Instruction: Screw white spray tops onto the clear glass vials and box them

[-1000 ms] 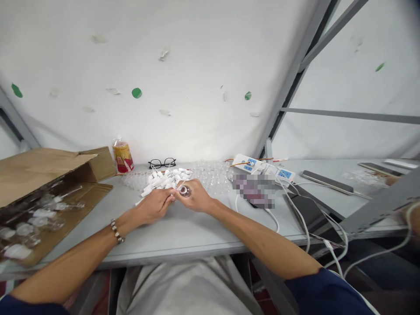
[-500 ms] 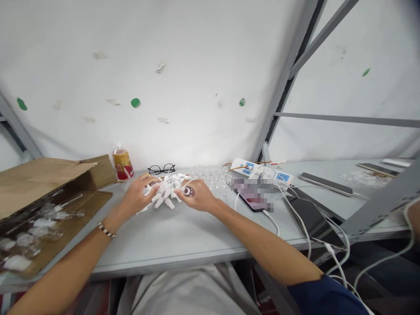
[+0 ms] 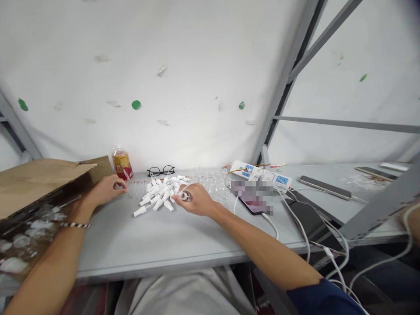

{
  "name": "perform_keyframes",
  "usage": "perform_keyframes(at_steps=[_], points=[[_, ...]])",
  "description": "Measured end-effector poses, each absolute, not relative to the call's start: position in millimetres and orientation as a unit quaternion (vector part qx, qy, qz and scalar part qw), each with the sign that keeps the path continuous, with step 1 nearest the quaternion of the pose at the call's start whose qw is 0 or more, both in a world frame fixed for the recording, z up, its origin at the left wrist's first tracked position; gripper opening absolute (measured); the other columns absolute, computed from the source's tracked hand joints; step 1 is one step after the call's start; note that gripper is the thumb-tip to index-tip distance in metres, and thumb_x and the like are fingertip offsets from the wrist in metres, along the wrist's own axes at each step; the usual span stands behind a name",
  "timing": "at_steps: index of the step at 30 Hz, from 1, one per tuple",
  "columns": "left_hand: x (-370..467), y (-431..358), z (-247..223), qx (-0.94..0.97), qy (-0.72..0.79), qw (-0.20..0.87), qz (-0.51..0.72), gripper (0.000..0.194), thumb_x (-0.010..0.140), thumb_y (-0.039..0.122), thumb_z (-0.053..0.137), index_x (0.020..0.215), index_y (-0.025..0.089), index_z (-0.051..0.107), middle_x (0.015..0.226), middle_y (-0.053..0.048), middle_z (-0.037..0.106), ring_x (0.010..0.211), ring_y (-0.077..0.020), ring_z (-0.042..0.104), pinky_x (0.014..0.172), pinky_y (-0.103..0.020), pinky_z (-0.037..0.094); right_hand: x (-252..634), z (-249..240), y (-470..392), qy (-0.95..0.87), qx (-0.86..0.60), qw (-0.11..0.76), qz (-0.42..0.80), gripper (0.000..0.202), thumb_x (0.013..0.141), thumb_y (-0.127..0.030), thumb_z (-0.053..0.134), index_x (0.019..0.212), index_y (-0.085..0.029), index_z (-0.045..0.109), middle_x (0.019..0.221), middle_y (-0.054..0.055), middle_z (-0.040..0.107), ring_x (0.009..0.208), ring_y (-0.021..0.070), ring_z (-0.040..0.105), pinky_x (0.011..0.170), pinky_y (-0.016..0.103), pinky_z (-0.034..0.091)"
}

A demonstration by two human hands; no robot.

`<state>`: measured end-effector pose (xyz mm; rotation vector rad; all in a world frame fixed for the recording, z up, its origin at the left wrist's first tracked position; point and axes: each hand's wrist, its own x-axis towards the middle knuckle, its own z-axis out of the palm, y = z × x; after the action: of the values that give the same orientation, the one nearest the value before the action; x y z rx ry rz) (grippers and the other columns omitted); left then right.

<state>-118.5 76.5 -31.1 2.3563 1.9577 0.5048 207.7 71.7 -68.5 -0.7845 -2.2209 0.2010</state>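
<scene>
My right hand (image 3: 198,199) is closed around a small clear bottle (image 3: 185,196), whose open neck faces me. Just left of it lies a heap of white spray pump tops (image 3: 159,192) with thin tubes. My left hand (image 3: 110,189) is beside the cardboard box, thumb and fingertips curled together in a pinch. Its tips are close to a small group of clear plastic pieces (image 3: 137,190); anything between them is too small to make out. Many clear bottles (image 3: 211,180) lie behind my right hand.
An open cardboard box (image 3: 42,168) at left holds clear bottles with white tops. A drink bottle (image 3: 121,164) and eyeglasses (image 3: 161,170) are by the wall. At right are a power strip (image 3: 243,168), a phone (image 3: 251,199), a dark tablet-like device (image 3: 311,223) and white cables.
My left hand has moved left from the white pump tops to near the box and clear pieces. My right hand still holds the bottle in nearly the same place.
</scene>
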Motion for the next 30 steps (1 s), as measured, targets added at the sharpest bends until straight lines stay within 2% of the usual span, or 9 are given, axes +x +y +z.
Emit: perform_keyframes(at_steps=[4,11,14,17,20,24,27,30], points=[[-119.4,76.3,-34.5,0.769,0.618,0.093,0.135,0.028,0.07,0.043,0.064,0.073,0.016,0.073,0.075,-0.004,0.071,0.073,-0.0197,0.056,0.068,-0.026,0.04,207.7,-68.6,71.6,-0.872,-0.309,0.373,0.074,0.051,0.088,-0.044,0.05,0.051,-0.019,0.027,0.055,-0.002,0.047,0.048,0.0078,0.029,0.052,0.027,0.023],[-118.7,79.9,-40.8,0.758,0.626,0.11,0.147,0.019,0.066,0.035,0.062,0.069,0.018,0.07,0.074,-0.005,0.072,0.072,-0.0219,0.062,0.067,-0.029,0.045,207.2,-66.8,70.2,-0.876,-0.309,0.363,0.077,0.05,0.087,-0.043,0.051,0.05,-0.019,0.026,0.052,-0.003,0.043,0.047,0.0076,0.029,0.051,0.027,0.022],[-116.6,79.3,-37.7,0.75,0.633,0.079,0.177,0.014,0.065,0.032,0.061,0.067,0.019,0.067,0.072,-0.006,0.07,0.068,-0.0212,0.061,0.065,-0.029,0.044,206.9,-67.0,69.7,-0.876,-0.303,0.366,0.085,0.05,0.086,-0.043,0.051,0.05,-0.019,0.026,0.052,-0.003,0.043,0.047,0.0075,0.028,0.051,0.027,0.022],[-111.6,77.2,-33.0,0.749,0.627,0.008,0.214,0.014,0.067,0.029,0.06,0.074,0.019,0.067,0.074,-0.005,0.069,0.066,-0.0197,0.057,0.066,-0.029,0.043,206.8,-68.1,70.3,-0.873,-0.301,0.374,0.083,0.051,0.086,-0.044,0.051,0.05,-0.019,0.025,0.052,-0.003,0.043,0.047,0.0073,0.028,0.051,0.027,0.021],[-95.1,74.0,-35.2,0.765,0.597,-0.02,0.239,0.018,0.072,0.035,0.061,0.08,0.019,0.067,0.076,-0.004,0.068,0.068,-0.0184,0.056,0.065,-0.028,0.042,207.0,-68.7,71.4,-0.875,-0.31,0.365,0.074,0.053,0.086,-0.044,0.052,0.049,-0.019,0.025,0.05,-0.003,0.041,0.047,0.0075,0.029,0.052,0.027,0.021],[-47.6,61.4,-49.6,0.827,0.498,-0.014,0.261,0.026,0.08,0.044,0.06,0.084,0.019,0.065,0.078,-0.002,0.066,0.068,-0.0155,0.055,0.063,-0.026,0.041,207.7,-68.6,73.1,-0.882,-0.315,0.342,0.08,0.044,0.087,-0.042,0.054,0.053,-0.018,0.04,0.052,-0.003,0.045,0.049,0.0081,0.034,0.053,0.025,0.025],[-11.6,47.6,-59.7,0.867,0.427,0.008,0.256,0.021,0.085,0.039,0.057,0.089,0.02,0.065,0.079,-0.001,0.065,0.065,-0.0128,0.054,0.063,-0.025,0.041,206.9,-70.2,74.2,-0.881,-0.308,0.344,0.103,0.036,0.087,-0.04,0.056,0.06,-0.017,0.05,0.056,-0.003,0.05,0.05,0.0082,0.037,0.054,0.023,0.028],[5.4,40.3,-65.5,0.877,0.407,0.001,0.254,0.022,0.091,0.037,0.051,0.083,0.019,0.062,0.076,0.0,0.063,0.064,-0.0125,0.053,0.062,-0.025,0.039,203.9,-72.8,74.0,-0.877,-0.293,0.357,0.129,0.035,0.087,-0.041,0.057,0.062,-0.016,0.056,0.06,-0.001,0.056,0.052,0.0083,0.042,0.055,0.023,0.03]])
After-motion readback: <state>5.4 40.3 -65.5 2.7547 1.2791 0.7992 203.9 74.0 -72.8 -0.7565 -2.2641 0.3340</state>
